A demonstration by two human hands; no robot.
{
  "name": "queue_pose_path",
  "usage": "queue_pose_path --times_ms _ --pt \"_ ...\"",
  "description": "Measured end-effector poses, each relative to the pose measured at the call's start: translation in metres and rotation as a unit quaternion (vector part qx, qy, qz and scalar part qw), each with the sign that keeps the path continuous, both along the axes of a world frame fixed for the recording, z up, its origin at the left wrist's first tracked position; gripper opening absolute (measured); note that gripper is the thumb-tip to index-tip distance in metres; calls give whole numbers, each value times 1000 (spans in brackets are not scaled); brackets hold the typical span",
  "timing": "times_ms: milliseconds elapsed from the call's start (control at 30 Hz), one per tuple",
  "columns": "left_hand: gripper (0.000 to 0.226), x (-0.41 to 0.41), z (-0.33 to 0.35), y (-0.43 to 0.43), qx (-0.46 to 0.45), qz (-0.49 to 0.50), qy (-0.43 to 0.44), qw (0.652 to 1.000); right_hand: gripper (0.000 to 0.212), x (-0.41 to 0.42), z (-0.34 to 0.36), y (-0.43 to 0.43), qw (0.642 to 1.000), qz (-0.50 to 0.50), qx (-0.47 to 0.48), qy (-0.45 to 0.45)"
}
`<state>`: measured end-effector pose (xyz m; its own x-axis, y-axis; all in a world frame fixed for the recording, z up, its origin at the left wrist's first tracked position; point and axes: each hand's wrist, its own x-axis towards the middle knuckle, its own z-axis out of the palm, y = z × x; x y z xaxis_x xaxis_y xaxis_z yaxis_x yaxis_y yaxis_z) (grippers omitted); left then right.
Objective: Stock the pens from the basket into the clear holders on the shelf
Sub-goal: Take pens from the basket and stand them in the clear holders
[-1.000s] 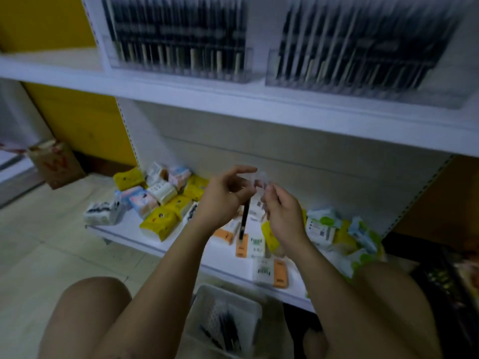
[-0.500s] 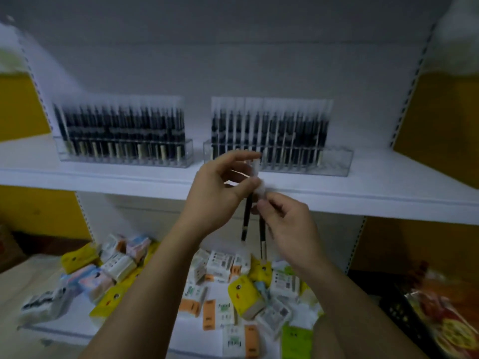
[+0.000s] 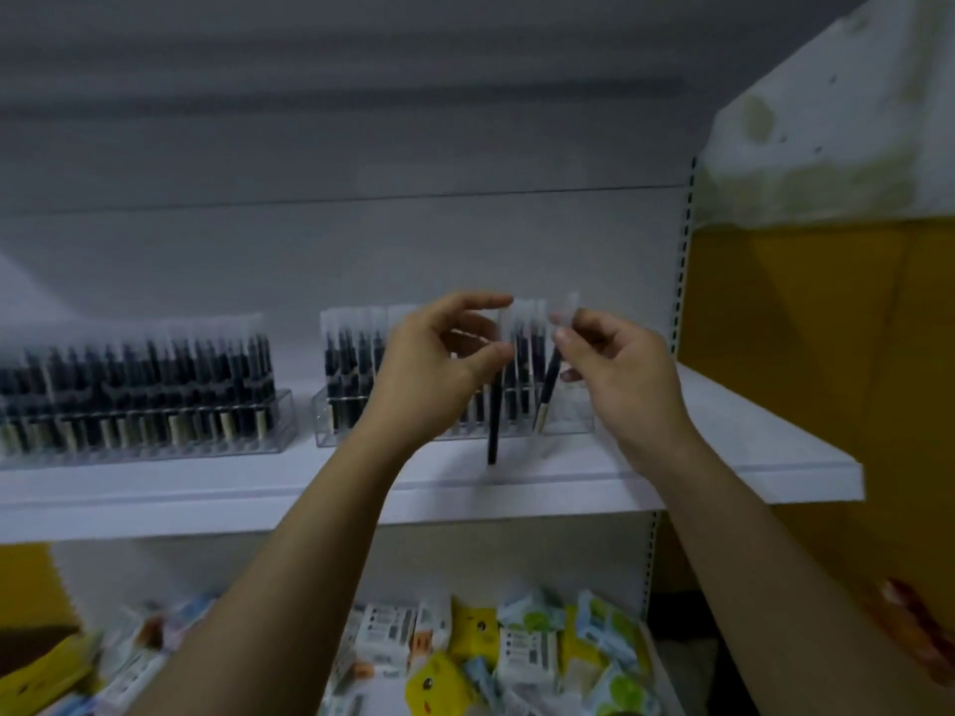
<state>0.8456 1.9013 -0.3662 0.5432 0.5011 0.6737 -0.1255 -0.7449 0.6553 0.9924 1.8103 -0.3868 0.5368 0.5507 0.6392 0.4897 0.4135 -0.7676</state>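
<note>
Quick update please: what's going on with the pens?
Left hand pinches a pen, hanging upright. Right hand pinches second pen, tilted, tip at right holder. Nothing in the way.

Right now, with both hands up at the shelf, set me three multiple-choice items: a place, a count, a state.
1. The tilted pen in the right hand has its lower end at: A) the floor B) the right holder C) a drawer.
2. Clear holders on the shelf: A) one B) two C) four.
3. The left hand is: A) flat on the shelf B) empty C) pinching the hanging pen.

Answers: 1 B, its tip sits at that holder's emptier right end. 2 B, a full-looking left holder stands beside it. 3 C, thumb and finger pinch its top.
</note>
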Motion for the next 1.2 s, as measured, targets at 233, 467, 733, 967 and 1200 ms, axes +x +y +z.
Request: queue_pose_path --times_ms 233,467,733,967,1200 --pt "29 49 30 3 23 12 -17 1000 41 46 35 1 991 -101 13 -92" --pt "27 78 44 17 41 41 -33 998 37 63 49 26 986 -104 6 -133" --pt "26 89 36 41 50 72 -26 996 35 69 39 48 985 -90 -10 -145" --pt "25 94 32 49 53 100 -34 993 35 77 37 56 983 -103 -19 -150" --pt "26 93 34 50 59 103 -20 993 26 71 14 63 969 -86 -96 -212"
